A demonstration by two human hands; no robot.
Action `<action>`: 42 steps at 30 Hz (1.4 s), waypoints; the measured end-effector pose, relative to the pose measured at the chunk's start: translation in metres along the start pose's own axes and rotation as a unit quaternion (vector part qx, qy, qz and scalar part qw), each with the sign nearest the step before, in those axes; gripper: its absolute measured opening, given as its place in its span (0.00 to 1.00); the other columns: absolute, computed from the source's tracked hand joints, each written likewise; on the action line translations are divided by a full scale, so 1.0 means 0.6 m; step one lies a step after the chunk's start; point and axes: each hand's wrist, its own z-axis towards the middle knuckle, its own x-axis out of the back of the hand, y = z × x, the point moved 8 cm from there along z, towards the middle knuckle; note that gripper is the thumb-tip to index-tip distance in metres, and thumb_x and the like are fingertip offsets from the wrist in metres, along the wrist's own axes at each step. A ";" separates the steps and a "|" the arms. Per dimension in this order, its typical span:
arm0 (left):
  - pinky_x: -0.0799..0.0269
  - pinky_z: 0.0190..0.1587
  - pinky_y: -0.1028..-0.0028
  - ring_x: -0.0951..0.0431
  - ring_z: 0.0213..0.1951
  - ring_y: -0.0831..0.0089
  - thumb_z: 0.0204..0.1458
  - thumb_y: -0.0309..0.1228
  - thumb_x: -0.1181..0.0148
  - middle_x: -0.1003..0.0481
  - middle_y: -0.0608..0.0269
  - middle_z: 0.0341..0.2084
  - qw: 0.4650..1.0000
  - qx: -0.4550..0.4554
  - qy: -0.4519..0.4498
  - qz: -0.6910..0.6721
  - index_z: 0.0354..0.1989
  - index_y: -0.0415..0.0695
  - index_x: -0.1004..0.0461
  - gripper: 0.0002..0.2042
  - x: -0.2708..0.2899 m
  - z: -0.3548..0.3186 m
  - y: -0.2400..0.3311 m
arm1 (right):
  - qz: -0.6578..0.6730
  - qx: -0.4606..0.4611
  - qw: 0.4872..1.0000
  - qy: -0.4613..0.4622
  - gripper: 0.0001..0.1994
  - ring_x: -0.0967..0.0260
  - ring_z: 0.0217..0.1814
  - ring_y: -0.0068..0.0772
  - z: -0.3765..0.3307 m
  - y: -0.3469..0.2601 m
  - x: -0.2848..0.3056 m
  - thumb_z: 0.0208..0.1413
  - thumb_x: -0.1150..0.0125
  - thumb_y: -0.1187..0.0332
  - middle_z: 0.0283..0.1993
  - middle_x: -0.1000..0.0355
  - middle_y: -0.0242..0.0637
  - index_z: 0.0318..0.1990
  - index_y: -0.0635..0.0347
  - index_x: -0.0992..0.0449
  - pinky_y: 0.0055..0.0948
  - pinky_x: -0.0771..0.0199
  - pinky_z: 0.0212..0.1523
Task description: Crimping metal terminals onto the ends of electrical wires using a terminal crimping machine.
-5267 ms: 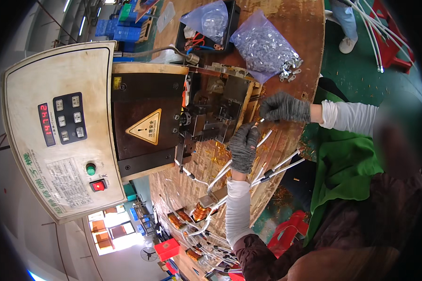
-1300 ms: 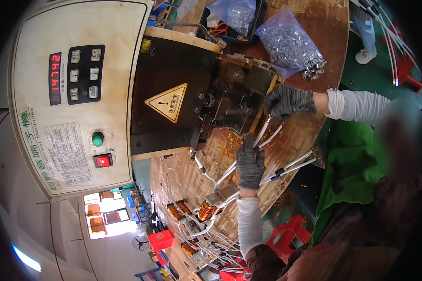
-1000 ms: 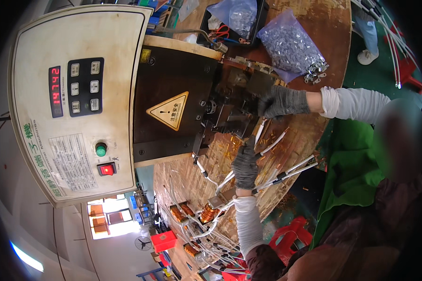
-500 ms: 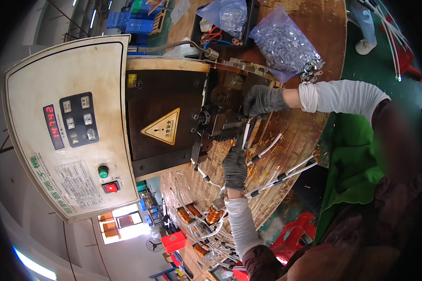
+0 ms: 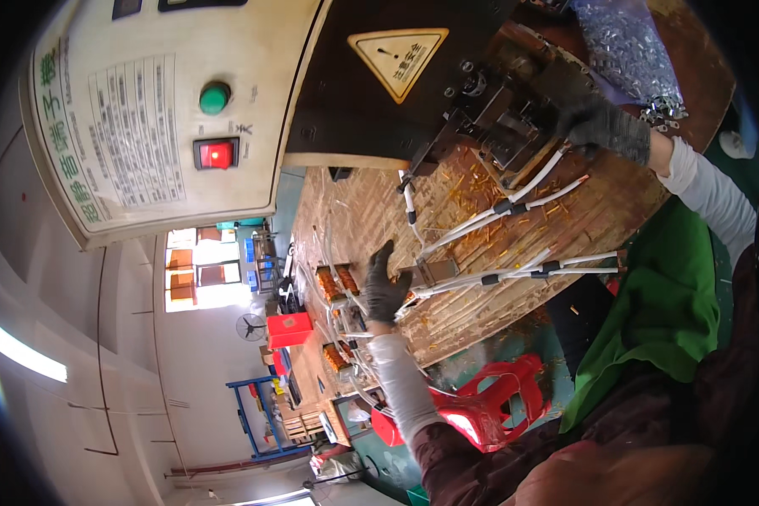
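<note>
Factory workshop, cream control panel [image 5: 169,118] with green and red buttons at left, black press machine [image 5: 447,76] with yellow warning triangle, worn wooden bench [image 5: 514,228] strewn with metal scraps, far shelving, floor fan [image 5: 250,327]

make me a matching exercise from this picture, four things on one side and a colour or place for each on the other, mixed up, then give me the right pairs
Things:
1. round button on the control panel
2. plastic stool
3. left hand
4. bag of small metal parts

Colour or place:
A. red, below the workbench edge
B. at the far end of the bench, behind the right hand
C. green
D. in a dark glove, at the ends of the white sleeved wires

Pairs: 1-C, 2-A, 3-D, 4-B
</note>
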 end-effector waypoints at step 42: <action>0.27 0.37 0.63 0.24 0.38 0.56 0.32 0.41 0.31 0.25 0.54 0.34 0.958 0.194 -0.161 0.140 0.48 0.47 0.37 0.32 -0.057 -0.135 -0.182 | 0.013 0.006 0.999 0.052 0.05 0.32 0.19 0.20 -0.025 -0.041 -0.026 0.45 0.39 0.73 0.23 0.29 0.31 0.32 0.62 0.24 0.19 0.29 0.19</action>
